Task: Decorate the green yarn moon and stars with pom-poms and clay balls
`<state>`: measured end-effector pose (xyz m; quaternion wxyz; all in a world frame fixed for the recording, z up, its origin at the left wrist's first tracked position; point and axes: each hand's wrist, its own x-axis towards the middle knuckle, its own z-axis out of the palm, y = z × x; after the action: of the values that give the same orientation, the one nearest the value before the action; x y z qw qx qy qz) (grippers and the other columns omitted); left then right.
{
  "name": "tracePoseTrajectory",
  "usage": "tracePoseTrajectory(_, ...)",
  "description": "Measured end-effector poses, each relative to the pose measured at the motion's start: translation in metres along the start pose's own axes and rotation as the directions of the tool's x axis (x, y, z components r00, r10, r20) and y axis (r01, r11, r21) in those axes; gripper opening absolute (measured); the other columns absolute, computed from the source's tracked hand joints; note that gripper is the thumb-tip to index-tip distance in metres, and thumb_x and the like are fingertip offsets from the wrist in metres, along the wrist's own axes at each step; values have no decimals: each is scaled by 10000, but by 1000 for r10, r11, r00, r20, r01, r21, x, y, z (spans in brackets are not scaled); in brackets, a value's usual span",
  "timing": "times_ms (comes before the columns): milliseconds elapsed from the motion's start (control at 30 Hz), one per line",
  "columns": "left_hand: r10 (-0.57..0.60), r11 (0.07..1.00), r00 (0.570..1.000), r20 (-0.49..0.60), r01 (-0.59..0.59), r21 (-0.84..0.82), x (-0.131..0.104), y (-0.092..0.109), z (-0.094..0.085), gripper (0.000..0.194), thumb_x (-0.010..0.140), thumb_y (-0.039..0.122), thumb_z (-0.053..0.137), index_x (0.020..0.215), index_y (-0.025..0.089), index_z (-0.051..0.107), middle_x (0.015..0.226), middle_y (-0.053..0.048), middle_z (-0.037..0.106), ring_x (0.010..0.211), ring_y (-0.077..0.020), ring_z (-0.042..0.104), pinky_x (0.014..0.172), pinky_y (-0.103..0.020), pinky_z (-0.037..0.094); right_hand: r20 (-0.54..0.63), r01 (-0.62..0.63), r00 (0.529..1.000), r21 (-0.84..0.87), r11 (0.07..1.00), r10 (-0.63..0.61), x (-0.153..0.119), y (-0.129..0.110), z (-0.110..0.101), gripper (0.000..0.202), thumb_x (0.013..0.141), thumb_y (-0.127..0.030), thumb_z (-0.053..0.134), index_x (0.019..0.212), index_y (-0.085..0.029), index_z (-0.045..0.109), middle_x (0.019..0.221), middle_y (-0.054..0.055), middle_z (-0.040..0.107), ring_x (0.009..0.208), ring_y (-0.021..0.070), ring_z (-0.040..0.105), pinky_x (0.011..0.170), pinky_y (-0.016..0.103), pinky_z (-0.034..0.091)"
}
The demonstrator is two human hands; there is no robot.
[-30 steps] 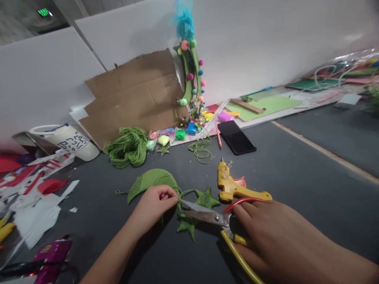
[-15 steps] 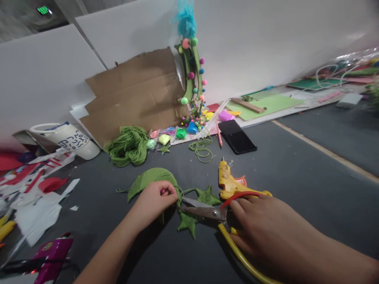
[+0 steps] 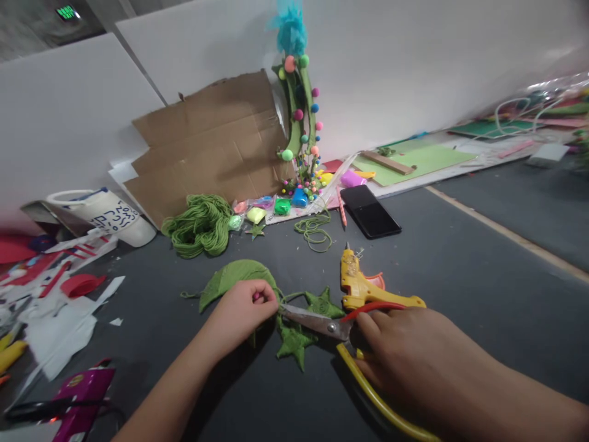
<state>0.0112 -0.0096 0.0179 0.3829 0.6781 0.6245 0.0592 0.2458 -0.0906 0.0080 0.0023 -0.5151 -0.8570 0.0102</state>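
My left hand is closed in a pinch over the right part of a green crescent; green yarn passes by its fingertips and a small magenta ball shows between the fingers. My right hand grips scissors with one red and one yellow handle. Their blades are nearly together, tips at the yarn beside my left fingertips. Two green stars lie by the blades, one above and one below. Just beyond the scissors lies a yellow glue gun.
Green yarn, clay packets, a pencil and a phone lie farther back. Cardboard leans on the wall beside a pompom decoration. Paper scraps, a white container and a purple tool are at left.
The scissor blades have closed from a partly open position. My left hand stays beside the crescent, almost unmoved.
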Motion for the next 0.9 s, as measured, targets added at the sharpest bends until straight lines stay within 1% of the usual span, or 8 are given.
tracePoseTrajectory(167, 18, 999, 1000, -13, -18, 42, -1, 2, 1, 106, 653, 270, 533, 606, 184, 573, 495, 70, 389, 482, -99, 377, 474, -231, 234, -33, 26, 999, -20, 999, -26, 3, -2, 1, 127, 748, -319, 555, 699, -202, 538, 550, 24, 616, 426, 194, 564, 432, 285, 134)
tracePoseTrajectory(267, 26, 999, 1000, -14, -26, 46, -1, 4, 2, 108, 661, 269, 532, 605, 187, 575, 498, 67, 412, 480, -102, 396, 471, -234, 243, -20, 37, 999, -25, 999, -37, 7, -4, 0, 159, 780, -337, 525, 712, -193, 536, 553, 29, 612, 427, 184, 554, 431, 282, 128)
tracePoseTrajectory(367, 31, 998, 999, -25, -30, 54, 0, 4, 1, 122, 662, 281, 536, 610, 188, 594, 507, 57, 447, 483, -108, 420, 470, -237, 258, 12, 44, 999, -41, 998, -44, 13, -6, 1, 172, 798, -344, 500, 737, -189, 541, 560, 41, 604, 435, 194, 544, 425, 284, 127)
tracePoseTrajectory(500, 37, 990, 998, -53, -29, 135, 2, 1, -1, 142, 660, 301, 534, 607, 192, 609, 523, 47, 484, 486, -115, 433, 467, -242, 253, 17, 75, 997, -86, 993, -74, 18, -8, 4, 181, 812, -349, 487, 742, -187, 529, 547, 39, 576, 420, 199, 524, 418, 293, 110)
tracePoseTrajectory(600, 26, 984, 999, -32, -20, 177, 4, -2, -3, 152, 664, 312, 530, 609, 197, 613, 508, 51, 479, 471, -114, 421, 461, -244, 236, -1, 104, 995, -100, 990, -105, 19, -8, 6, 173, 814, -338, 487, 737, -185, 517, 542, 35, 565, 406, 193, 513, 416, 302, 95)
tracePoseTrajectory(700, 19, 983, 1000, -12, -16, 181, 7, -6, -6, 170, 674, 326, 529, 611, 203, 627, 493, 51, 475, 465, -118, 419, 459, -245, 233, 5, 97, 995, -99, 990, -97, 20, -9, 5, 168, 819, -328, 480, 742, -184, 519, 534, 35, 572, 402, 187, 515, 423, 300, 95)
tracePoseTrajectory(800, 16, 975, 998, -57, -3, 224, 7, -9, -10, 187, 694, 343, 522, 630, 212, 639, 538, 36, 532, 492, -129, 449, 468, -245, 252, 22, 93, 996, -92, 991, -92, 21, -9, 4, 184, 824, -331, 480, 724, -179, 512, 528, 40, 578, 408, 177, 519, 429, 294, 100)
tracePoseTrajectory(900, 55, 954, 994, -99, -23, 300, 5, -7, -12, 180, 714, 327, 509, 648, 223, 640, 595, 25, 579, 537, -138, 484, 488, -246, 271, 28, 96, 995, -92, 991, -94, 22, -10, 5, 195, 830, -332, 476, 723, -172, 508, 539, 46, 578, 414, 176, 527, 430, 294, 100)
